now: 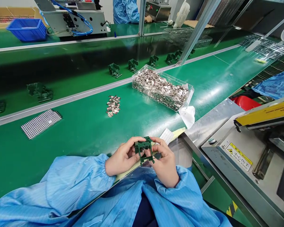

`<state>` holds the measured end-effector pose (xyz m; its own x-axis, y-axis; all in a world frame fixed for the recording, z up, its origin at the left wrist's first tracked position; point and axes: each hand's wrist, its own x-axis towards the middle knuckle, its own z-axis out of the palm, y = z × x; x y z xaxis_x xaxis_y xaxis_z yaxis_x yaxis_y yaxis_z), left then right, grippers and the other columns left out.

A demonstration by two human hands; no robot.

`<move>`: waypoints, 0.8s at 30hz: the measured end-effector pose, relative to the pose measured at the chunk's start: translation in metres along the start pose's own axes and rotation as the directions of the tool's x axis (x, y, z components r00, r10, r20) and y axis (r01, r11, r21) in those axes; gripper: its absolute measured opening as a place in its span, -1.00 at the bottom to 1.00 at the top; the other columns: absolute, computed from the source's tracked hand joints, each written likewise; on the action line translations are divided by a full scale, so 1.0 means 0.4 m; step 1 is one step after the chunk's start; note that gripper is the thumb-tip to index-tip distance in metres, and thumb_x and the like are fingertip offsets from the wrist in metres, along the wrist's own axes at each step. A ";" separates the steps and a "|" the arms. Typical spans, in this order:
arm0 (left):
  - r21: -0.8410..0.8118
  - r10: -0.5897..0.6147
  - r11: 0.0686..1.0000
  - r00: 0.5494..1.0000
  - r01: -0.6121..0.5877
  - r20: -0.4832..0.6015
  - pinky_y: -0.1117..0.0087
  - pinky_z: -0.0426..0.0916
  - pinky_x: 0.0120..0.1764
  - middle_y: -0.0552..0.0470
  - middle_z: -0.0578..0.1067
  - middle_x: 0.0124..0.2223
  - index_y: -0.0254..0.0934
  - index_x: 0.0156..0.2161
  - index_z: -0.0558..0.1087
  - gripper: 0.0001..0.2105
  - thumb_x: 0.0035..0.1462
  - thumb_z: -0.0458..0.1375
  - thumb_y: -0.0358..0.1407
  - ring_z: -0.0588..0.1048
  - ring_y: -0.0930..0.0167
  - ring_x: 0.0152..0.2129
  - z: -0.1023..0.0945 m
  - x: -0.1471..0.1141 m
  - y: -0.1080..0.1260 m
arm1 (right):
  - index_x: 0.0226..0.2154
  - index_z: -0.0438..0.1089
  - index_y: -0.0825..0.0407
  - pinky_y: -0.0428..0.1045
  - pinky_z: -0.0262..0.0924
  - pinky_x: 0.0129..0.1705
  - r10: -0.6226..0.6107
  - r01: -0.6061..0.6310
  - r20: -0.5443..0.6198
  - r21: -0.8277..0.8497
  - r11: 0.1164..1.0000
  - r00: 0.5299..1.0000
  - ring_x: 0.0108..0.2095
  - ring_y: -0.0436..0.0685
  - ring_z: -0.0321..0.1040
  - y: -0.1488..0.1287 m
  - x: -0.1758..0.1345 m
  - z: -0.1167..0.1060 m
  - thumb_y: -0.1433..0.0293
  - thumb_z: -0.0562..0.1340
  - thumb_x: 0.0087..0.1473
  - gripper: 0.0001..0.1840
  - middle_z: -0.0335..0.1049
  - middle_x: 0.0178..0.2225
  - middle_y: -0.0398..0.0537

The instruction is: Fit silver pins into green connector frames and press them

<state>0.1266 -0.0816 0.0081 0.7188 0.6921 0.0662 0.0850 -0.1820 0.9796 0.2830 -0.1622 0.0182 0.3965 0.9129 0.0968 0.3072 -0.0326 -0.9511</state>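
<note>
Both hands hold one dark green plastic frame (144,145) in front of my body, close to the near edge of the green worktop. My left hand (123,157) is closed on its left side, thumb below and fingers on top. On the right side, my right hand (164,162) grips the same frame, with fingertips at its upper corner and the thumb reaching inside. Farther off lies a small pile of shiny metal pieces (113,106). A clear plastic box (156,100) full of similar pieces stands beyond it to the right.
Several green frames (114,70) line the moving-belt side behind a metal rail (97,90). A white gridded sheet (41,123) lies at left. On the right stands a machine with a warning label (239,157). A blue bin (27,30) and a co-worker's sleeve (125,12) are at the back.
</note>
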 end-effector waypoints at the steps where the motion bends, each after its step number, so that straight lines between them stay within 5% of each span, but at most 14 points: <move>1: 0.027 0.014 1.000 1.000 -0.014 -0.008 0.49 0.33 -0.46 0.00 0.47 -0.31 -0.22 0.08 0.33 -0.64 0.19 0.15 -0.24 0.43 0.44 -0.48 0.000 -0.002 -0.001 | -0.54 0.46 0.02 0.11 0.25 -0.02 0.002 -0.001 -0.008 0.004 1.000 1.000 -0.09 0.23 0.39 -0.001 -0.002 0.002 0.28 0.32 0.06 -0.78 0.43 -0.11 0.09; 9: -0.025 -0.037 0.999 0.990 0.034 -0.135 0.46 0.40 -0.43 -0.01 0.50 -0.32 -0.21 0.06 0.37 -0.65 0.20 0.15 -0.16 0.46 0.42 -0.49 0.018 -0.015 -0.017 | -0.42 0.50 0.02 -0.01 0.36 -0.24 0.056 -0.052 -0.023 0.169 0.984 0.998 -0.19 0.15 0.42 0.003 -0.017 0.021 0.35 0.28 0.08 -0.89 0.43 -0.19 0.04; 24: 0.043 -0.032 0.998 0.972 0.043 -0.232 0.47 0.36 -0.42 0.03 0.48 -0.35 -0.22 0.06 0.33 -0.67 0.22 0.14 -0.19 0.44 0.43 -0.48 0.049 -0.030 -0.020 | -0.49 0.50 0.00 -0.02 0.39 -0.30 0.082 -0.050 -0.108 0.269 0.962 0.991 -0.24 0.13 0.42 -0.003 -0.020 0.038 0.32 0.33 0.01 -0.88 0.46 -0.27 0.01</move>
<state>0.1307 -0.1024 -0.0040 0.5359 0.8407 0.0775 0.1448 -0.1820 0.9726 0.2663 -0.1633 0.0140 0.5117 0.8577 0.0494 0.0425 0.0321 -0.9986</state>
